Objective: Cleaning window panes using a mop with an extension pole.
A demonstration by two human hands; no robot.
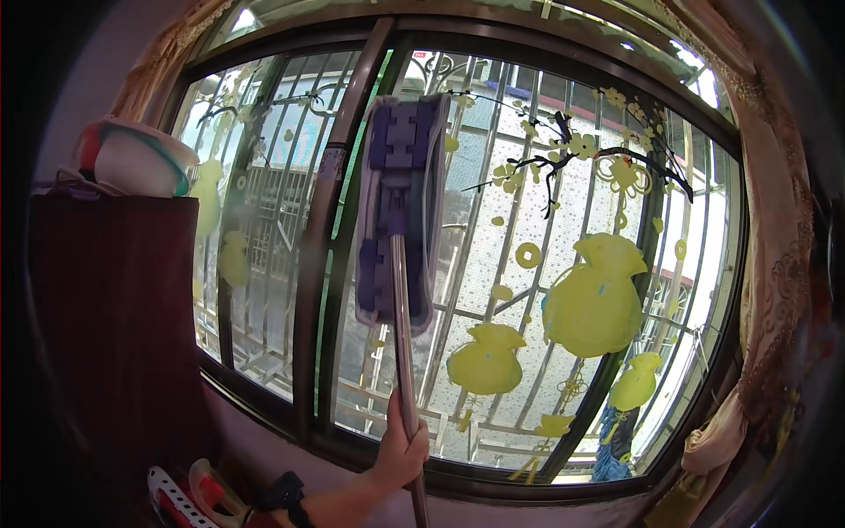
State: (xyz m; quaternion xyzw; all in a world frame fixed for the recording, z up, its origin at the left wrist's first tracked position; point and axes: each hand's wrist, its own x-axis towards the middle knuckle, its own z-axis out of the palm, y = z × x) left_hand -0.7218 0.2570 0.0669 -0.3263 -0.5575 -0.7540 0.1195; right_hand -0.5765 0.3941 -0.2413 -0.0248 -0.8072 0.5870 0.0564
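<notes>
My left hand (401, 443) grips the metal pole (404, 343) of a flat mop, its forearm coming in from the lower left with a black strap at the wrist. The purple mop head (399, 198) stands upright before the sliding window (475, 277), close to the window's middle frame. A pale cloth pad edges the head; whether it touches the glass I cannot tell. Yellow pouch-shaped stickers (594, 303) and a black branch decal with yellow blossoms (561, 155) are on the glass to the right. My right hand is out of view.
A dark red covered piece of furniture (119, 303) stands at the left, with a white rounded object (138, 158) on top. Curtains (779, 218) hang at both sides. Outside the glass are metal bars (482, 178). A perforated white strip (173, 498) lies at lower left.
</notes>
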